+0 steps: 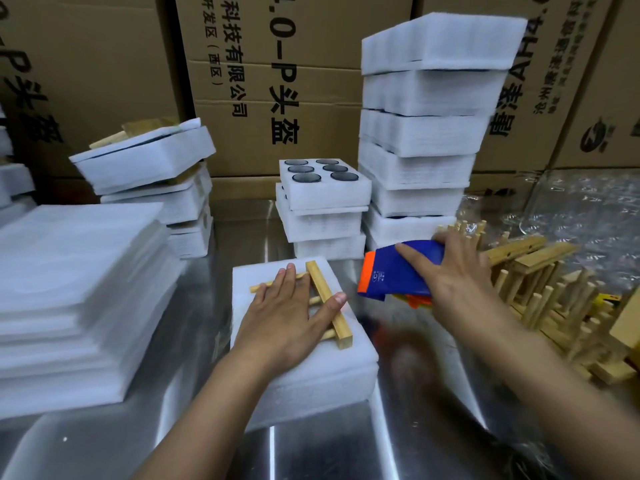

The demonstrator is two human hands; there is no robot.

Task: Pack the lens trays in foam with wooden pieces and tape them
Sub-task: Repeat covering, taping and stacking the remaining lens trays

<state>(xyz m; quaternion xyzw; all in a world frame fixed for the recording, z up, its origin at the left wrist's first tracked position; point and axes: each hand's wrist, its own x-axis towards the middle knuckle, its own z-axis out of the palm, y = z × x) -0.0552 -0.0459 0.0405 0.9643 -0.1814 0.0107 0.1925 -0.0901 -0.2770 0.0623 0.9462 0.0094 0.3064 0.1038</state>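
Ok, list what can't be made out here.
Head view only:
- Foam pack: contents, hidden by foam.
- Wooden piece: its rungs, partly under the left hand.
- Blue-orange dispenser: tape itself, motion-blurred and covered by the right hand.
- Tall foam stack: contents, wrapped.

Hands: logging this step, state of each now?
Left hand: open, flat on the pale wooden dowel rack.
Right hand: grips the blue-and-orange plastic tape dispenser.

Before us a foam pack (311, 372), wooden piece (320, 282) on it under our left hand (287, 317), tape dispenser (398, 275) in our right hand (457, 275) just right, foam sheets (79, 289) left, lens trays (332, 199) behind, wooden pile (547, 292) far right.
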